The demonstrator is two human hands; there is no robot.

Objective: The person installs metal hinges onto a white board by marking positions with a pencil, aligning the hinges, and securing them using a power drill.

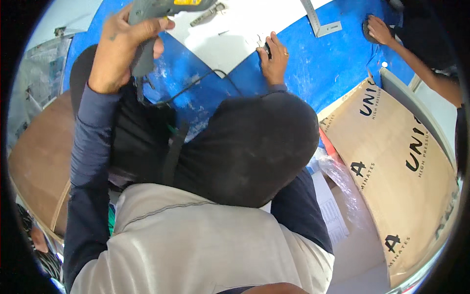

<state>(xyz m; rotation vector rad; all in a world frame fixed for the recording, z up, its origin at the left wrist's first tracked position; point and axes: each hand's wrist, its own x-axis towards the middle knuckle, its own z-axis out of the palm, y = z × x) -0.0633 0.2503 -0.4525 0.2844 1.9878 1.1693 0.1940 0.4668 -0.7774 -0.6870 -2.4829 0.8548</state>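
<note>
1. Left side. A brown board [39, 157] lies at 9 o'clock, below counter level.

2. Left hand [120, 49], at 11 o'clock: clenched around the pistol grip of a grey and yellow power drill [161, 7]. The drill is raised off the blue counter [333, 63], and its nose is cut off by the top edge of the picture. A black cable [196, 83] runs from under the grip across the counter toward 12 o'clock.

3. Centre. A white panel [235, 34] lies flat on the counter at 12 o'clock, with a metal fitting [208, 13] resting on it near the drill.

4. Right hand [274, 61], at 12 o'clock: pressed down at the panel's near edge, fingers pinching a small dark part [267, 49]. What the part is cannot be told.

5. Right side. A steel square [318, 22] lies at 1 o'clock. A co-worker's hand [379, 29] rests on a dark object at 2 o'clock. A printed cardboard sheet [391, 161] leans at 3 o'clock.

6. Step in hand (judgement): the part is being located on the panel while the drill is held ready, clear of the work.

7. Next move (judgement): it calls for lowering the drill to the held part, keeping the tip square to the panel, the right fingers clear of it and the cable out of the way.
</note>
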